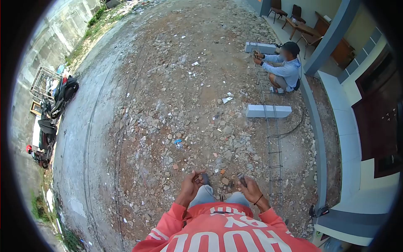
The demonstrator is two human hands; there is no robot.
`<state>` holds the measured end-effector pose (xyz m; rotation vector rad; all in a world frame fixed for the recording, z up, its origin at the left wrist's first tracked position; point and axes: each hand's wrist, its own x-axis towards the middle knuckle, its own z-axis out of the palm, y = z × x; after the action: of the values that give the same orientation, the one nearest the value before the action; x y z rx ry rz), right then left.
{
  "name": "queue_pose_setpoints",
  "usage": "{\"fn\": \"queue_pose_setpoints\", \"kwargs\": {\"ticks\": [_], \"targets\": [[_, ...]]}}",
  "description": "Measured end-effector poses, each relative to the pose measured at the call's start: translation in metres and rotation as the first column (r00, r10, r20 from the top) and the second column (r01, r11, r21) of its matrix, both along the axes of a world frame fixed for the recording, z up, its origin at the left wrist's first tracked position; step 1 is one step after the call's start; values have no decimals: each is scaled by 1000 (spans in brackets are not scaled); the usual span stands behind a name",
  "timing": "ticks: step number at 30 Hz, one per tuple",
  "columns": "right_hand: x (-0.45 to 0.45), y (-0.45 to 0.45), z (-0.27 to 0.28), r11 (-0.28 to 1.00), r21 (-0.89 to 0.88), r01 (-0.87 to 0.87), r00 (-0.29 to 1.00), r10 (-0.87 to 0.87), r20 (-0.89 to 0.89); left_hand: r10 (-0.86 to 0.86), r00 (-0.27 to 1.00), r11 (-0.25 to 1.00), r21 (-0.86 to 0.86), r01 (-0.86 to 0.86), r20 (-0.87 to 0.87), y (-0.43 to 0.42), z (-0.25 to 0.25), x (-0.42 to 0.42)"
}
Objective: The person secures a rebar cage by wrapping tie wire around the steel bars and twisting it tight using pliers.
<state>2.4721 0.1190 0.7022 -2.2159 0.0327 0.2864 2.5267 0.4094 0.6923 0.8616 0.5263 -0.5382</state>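
Note:
My left hand (192,185) is raised in front of my left knee, its fingers curled close together beside a grey shoe (205,179). Whatever may be between those fingers is too small to make out. My right hand (251,190) is closed in front of the right knee. At its fingertips is a small dark object (242,180) with a paler tip, whose kind I cannot tell. Just right of this hand, a long steel rebar cage (275,152) runs away from me, apart from both hands. It crosses a white block (268,111).
A co-worker (286,67) in light blue squats at the cage's far end, hands near a second white block (265,47). Rubble (184,126) covers the ground. Long thin bars (90,122) lie to the left, before parked motorcycles (63,94). A raised kerb (317,138) runs along the right.

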Motion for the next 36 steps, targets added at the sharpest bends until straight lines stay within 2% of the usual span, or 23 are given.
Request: {"fn": "queue_pose_setpoints", "kwargs": {"ticks": [3, 4, 6, 8, 9, 10, 11, 13, 14, 16, 17, 18, 19, 20, 21, 22, 24, 27, 28, 29, 31, 34, 36], "targets": [[94, 59, 33, 990, 137, -38, 990, 18, 139, -128, 985, 988, -71, 136, 114, 4, 50, 102], [124, 77, 62, 960, 276, -51, 993, 21, 114, -168, 973, 976, -115, 187, 155, 0, 63, 134], [181, 100, 80, 910, 411, -58, 996, 26, 82, -198, 967, 956, -187, 227, 160, -6, 72, 196], [236, 116, 77, 829, 558, -31, 999, 34, 5, -215, 963, 933, -258, 251, 159, -12, 70, 254], [264, 120, 64, 824, 566, -36, 999, 41, 4, -275, 935, 936, -157, 314, 225, -15, 66, 285], [293, 121, 47, 799, 599, 52, 997, -11, -71, -337, 898, 930, -48, 364, 281, -14, 61, 315], [322, 122, 31, 766, 627, 141, 987, -59, -150, -334, 902, 934, -34, 355, 272, -10, 55, 343], [395, 122, 19, 750, 647, 139, 990, -97, -102, -619, 664, 771, 485, 412, 420, -2, 49, 412], [437, 122, 15, 756, 633, 166, 986, -123, -112, -688, 634, 698, 560, 446, 353, 7, 46, 448], [531, 114, -10, 806, 563, 183, 983, -147, -110, -789, 564, 535, 722, 439, 241, 45, -23, 519], [579, 111, -30, 790, 592, 159, 987, -139, -79, -745, 640, 499, 794, 347, 189, 71, -48, 546], [633, 104, -47, 863, 494, 108, 991, -131, 11, -685, 711, 456, 854, 250, 158, 96, -75, 571], [680, 106, -54, 917, 390, 81, 989, -124, 85, -491, 867, 468, 865, 179, 86, 127, -111, 583], [727, 105, -20, 951, 277, 135, 991, -136, -13, -228, 974, 491, 865, 105, 12, 172, -163, 578], [765, 107, -3, 950, 286, 129, 992, -124, -35, -137, 956, 431, 853, 295, -261, 236, -238, 563], [806, 103, 11, 947, 289, 139, 989, -147, 5, -39, 901, 436, 804, 404, -432, 253, -251, 557], [879, 93, 20, 959, 226, 170, 974, -199, 110, 68, 813, 515, 719, 468, -578, 260, -228, 569], [973, 73, -12, 963, 119, 241, 960, -255, 117, 89, 717, 601, 611, 515, -692, 247, -209, 620], [1004, 66, -4, 957, 107, 271, 963, -270, -18, 79, 680, 623, 568, 537, -729, 241, -209, 639], [1035, 59, -18, 959, 94, 269, 963, -269, -13, 71, 651, 643, 534, 549, -756, 236, -211, 661], [1083, 45, -76, 920, -152, 361, 930, -368, -14, 50, 602, 680, 469, 563, -797, 229, -219, 719], [1143, 17, -175, 844, -326, 427, 846, -500, -186, 12, 577, 710, 413, 570, -817, 229, -236, 838], [1177, 9, -223, 785, -381, 489, 759, -598, -259, -23, 620, 691, 435, 577, -785, 242, -249, 951]]}}
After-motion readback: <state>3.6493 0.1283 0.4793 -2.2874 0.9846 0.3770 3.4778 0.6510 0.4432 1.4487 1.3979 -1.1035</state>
